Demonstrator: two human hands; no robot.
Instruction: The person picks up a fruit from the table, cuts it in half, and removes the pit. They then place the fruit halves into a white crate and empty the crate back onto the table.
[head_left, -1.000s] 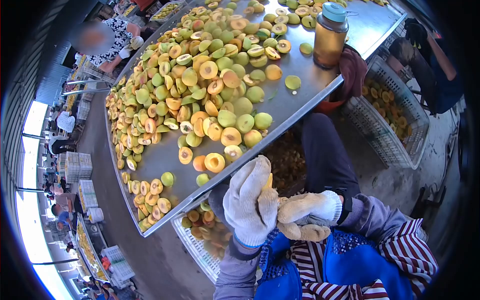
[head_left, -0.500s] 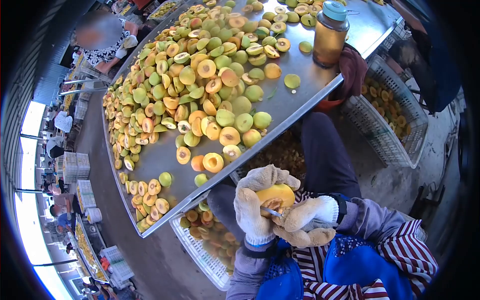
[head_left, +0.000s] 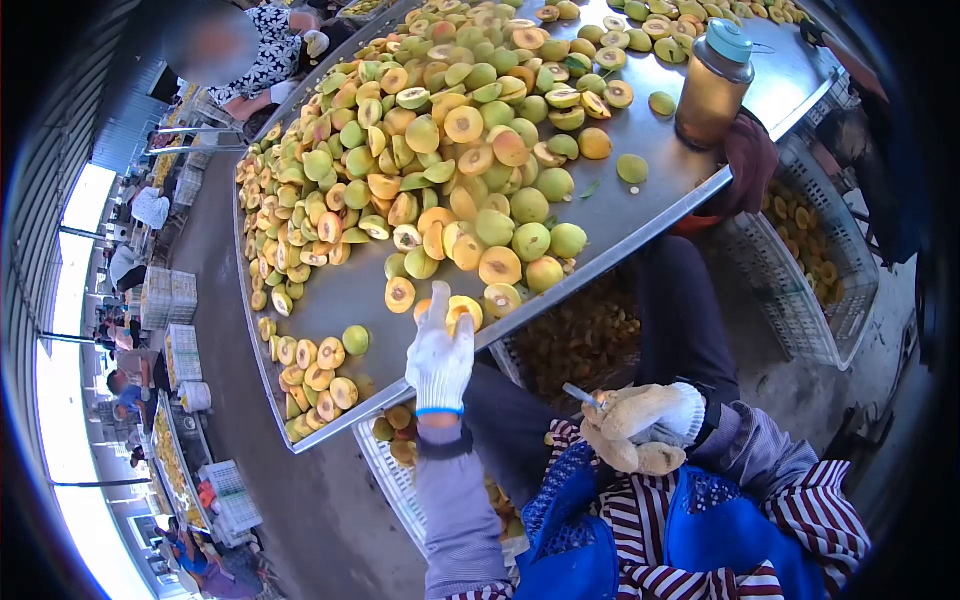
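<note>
My left hand (head_left: 440, 358), in a white glove, reaches over the metal table's near edge (head_left: 590, 280). Its fingers are spread, touching or almost touching a halved fruit (head_left: 464, 309) and an orange one beside it. My right hand (head_left: 645, 428), in a soiled glove, is closed above my lap around a small tool with a short metal blade (head_left: 581, 395) that points up and left. A large heap of halved yellow-green fruit (head_left: 400, 150) covers much of the table, with a smaller group (head_left: 318, 378) at its left corner.
A capped bottle (head_left: 713, 85) stands on the table beside a dark red cloth (head_left: 750, 165). Crates of fruit sit at right (head_left: 790, 300) and below the table (head_left: 395, 480). Another person (head_left: 262, 50) is across the table, top left.
My left hand has left my right hand and moved up-left to the table. The yellow fruit it held is no longer between my hands. The view has shifted, moving the table slightly right.
</note>
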